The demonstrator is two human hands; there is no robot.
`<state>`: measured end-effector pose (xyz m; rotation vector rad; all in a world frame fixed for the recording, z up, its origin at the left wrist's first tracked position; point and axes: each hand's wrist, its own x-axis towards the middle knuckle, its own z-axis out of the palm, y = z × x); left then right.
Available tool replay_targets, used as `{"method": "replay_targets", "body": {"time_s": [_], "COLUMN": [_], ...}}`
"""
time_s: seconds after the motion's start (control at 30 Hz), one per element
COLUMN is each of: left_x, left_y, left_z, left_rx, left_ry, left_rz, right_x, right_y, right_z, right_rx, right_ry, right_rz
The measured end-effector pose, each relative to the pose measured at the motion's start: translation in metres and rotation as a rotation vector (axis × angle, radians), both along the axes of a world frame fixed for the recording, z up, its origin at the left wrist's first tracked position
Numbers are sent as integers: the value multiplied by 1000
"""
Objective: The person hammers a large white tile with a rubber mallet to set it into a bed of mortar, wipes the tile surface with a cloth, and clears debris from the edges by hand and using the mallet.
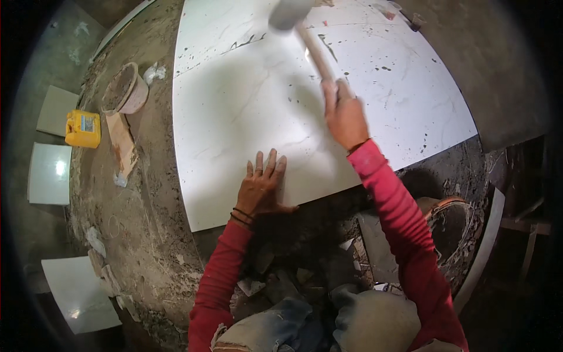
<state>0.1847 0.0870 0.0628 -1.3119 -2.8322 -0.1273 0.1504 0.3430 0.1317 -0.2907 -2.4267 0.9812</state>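
My right hand (346, 117) grips the wooden handle of a mallet (293, 14), whose dark grey head is raised, slightly blurred, over the upper part of the white marble-look tiling. My left hand (264, 185) lies with fingers spread on the front edge of a large white tile (217, 123). Joint lines, dark specks and smudges show on the tiles around the mallet.
At left are a pale bucket (136, 100), a yellow jerrycan (82, 129), a board (122, 146) and loose tiles (50, 170) on rough mortar (146, 223). An orange-rimmed bucket (446, 234) and rubble (264, 276) lie near my knees; a grey wall borders the upper right.
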Motion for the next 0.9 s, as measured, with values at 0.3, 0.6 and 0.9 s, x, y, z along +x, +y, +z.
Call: {"method": "replay_targets", "body": {"time_s": [0.3,0.6,0.9], "left_x": [-35,-191,-214], "left_y": [15,64,109], "left_z": [-5,-48,-34], "left_rx": [210,897,307], "left_ry": [-257,77,52], "left_rz": [41,754,869], "right_x": [-5,-47,-186], "right_y": [3,-21,67], "right_z": [-53,-97,-111], "right_rx": [273,433,774], "right_ry": [-227,-87,-82], "right_rz": [65,51,-116]}}
